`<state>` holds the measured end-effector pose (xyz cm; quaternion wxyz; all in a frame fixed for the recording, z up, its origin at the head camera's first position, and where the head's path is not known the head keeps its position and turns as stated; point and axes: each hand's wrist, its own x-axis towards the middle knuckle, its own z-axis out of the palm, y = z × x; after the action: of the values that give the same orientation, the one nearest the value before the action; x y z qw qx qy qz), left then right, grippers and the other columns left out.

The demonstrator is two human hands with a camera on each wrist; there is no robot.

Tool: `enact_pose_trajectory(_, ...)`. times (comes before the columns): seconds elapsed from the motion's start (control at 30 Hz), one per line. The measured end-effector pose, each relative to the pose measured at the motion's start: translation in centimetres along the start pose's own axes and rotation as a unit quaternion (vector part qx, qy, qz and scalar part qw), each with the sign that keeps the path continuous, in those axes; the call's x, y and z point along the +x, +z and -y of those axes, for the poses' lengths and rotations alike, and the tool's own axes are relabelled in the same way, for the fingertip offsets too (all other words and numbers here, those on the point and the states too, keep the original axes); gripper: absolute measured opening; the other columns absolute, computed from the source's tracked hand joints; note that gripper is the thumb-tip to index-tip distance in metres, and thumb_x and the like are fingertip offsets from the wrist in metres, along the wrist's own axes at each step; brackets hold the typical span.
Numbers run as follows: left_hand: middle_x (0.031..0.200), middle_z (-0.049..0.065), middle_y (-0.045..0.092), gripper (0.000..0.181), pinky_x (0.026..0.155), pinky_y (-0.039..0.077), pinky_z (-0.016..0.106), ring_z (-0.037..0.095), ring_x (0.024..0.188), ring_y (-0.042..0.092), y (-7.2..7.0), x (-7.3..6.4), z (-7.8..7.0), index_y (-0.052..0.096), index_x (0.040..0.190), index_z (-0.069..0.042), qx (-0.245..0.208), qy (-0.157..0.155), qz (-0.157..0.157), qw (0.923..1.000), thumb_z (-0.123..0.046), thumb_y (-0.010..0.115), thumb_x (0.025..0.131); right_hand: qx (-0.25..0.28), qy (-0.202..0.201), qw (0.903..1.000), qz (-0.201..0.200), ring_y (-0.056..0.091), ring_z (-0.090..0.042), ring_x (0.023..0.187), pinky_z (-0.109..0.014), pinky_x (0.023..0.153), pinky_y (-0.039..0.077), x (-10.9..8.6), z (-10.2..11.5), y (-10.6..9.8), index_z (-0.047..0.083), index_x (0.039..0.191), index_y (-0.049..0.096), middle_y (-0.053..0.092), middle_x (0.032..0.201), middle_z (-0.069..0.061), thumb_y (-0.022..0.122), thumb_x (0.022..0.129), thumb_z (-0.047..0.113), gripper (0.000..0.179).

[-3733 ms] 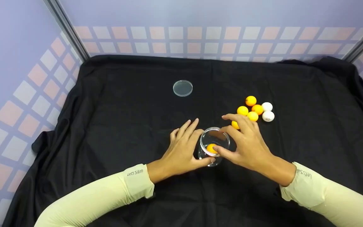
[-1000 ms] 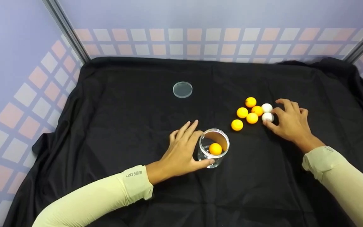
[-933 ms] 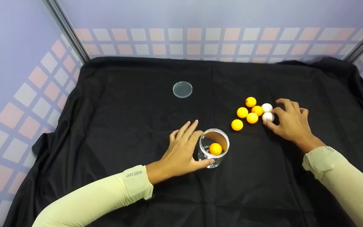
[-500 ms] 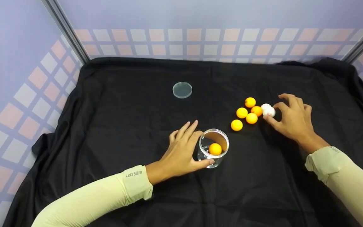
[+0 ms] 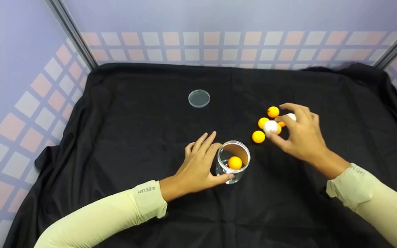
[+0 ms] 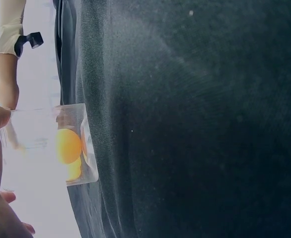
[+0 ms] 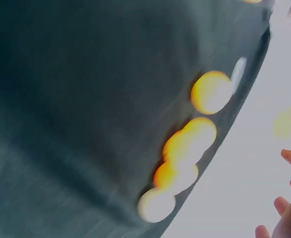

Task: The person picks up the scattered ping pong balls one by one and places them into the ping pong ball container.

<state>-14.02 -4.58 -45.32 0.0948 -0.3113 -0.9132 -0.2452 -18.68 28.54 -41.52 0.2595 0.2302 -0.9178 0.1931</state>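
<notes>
In the head view my left hand (image 5: 200, 168) holds a clear open jar (image 5: 240, 175) upright on the cloth, thumb on its near side and fingers at its left. An orange ping-pong ball (image 5: 235, 162) lies in the jar; the left wrist view shows this ball (image 6: 68, 145) through the wall. My right hand (image 5: 303, 136) pinches a white ping-pong ball (image 5: 271, 127) between thumb and forefinger, over several orange ping-pong balls (image 5: 258, 137). A second white ball (image 5: 291, 117) is partly hidden behind the fingers. In the right wrist view the held ball (image 7: 285, 123) is faint against the glare.
A clear round lid (image 5: 199, 99) lies flat on the black cloth (image 5: 143, 113), behind the jar. Patterned panels (image 5: 191, 41) stand along the back and left. The loose balls lie close together, right of the jar.
My right hand has gone from the jar to the white balls, picked one up and carried it left over the orange ones. The left hand and jar stay in place.
</notes>
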Motion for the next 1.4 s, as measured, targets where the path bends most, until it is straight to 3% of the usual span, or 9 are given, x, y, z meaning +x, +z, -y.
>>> enact_pose_trajectory(0.27, 0.164, 0.013, 0.036, 0.083, 0.104, 0.035, 0.058, 0.035, 0.151, 0.032, -0.1, -0.1, 0.0, 0.054, 0.136, -0.016, 0.003, 0.009, -0.009, 0.9999, -0.070, 0.074, 0.077, 0.030, -0.054, 0.9979, -0.019, 0.049, -0.036, 0.130, -0.058, 0.095, 0.034, 0.3, 5.4, -0.1, 0.010, 0.104, 0.073, 0.058, 0.139, -0.014, 0.080, 0.082, 0.043, 0.041)
enact_pose_trajectory(0.5, 0.165, 0.014, 0.035, 0.084, 0.105, 0.034, 0.059, 0.035, 0.152, 0.031, -0.1, -0.1, 0.0, 0.053, 0.137, -0.016, 0.004, 0.007, -0.003, 1.0000, -0.071, 0.072, 0.078, 0.026, -0.108, 0.9935, -0.026, 0.051, -0.036, 0.126, -0.058, 0.096, 0.036, 0.0, 8.0, -0.1, 0.013, 0.100, 0.072, 0.058, 0.137, -0.014, 0.076, 0.085, 0.045, 0.035)
enact_pose_trajectory(0.9, 0.164, 0.014, 0.037, 0.083, 0.104, 0.035, 0.060, 0.037, 0.151, 0.033, 0.0, -0.1, 0.1, 0.054, 0.136, -0.014, -0.001, 0.013, -0.012, 0.9998, -0.070, 0.073, 0.078, 0.057, -0.107, 0.9927, -0.008, 0.051, -0.036, 0.124, -0.061, 0.100, 0.035, -0.6, 9.5, 1.8, 0.011, 0.100, 0.072, 0.058, 0.139, -0.013, 0.078, 0.082, 0.040, 0.035)
enact_pose_trajectory(1.4, 0.164, 0.013, 0.037, 0.083, 0.103, 0.036, 0.058, 0.036, 0.151, 0.033, 0.0, 0.0, 0.2, 0.053, 0.136, -0.015, 0.005, 0.014, -0.009, 0.9999, -0.071, 0.072, 0.077, 0.071, -0.107, 0.9917, -0.002, 0.052, -0.035, 0.124, -0.060, 0.099, 0.036, -0.7, 9.6, 2.1, 0.012, 0.100, 0.071, 0.058, 0.139, -0.013, 0.079, 0.081, 0.041, 0.036)
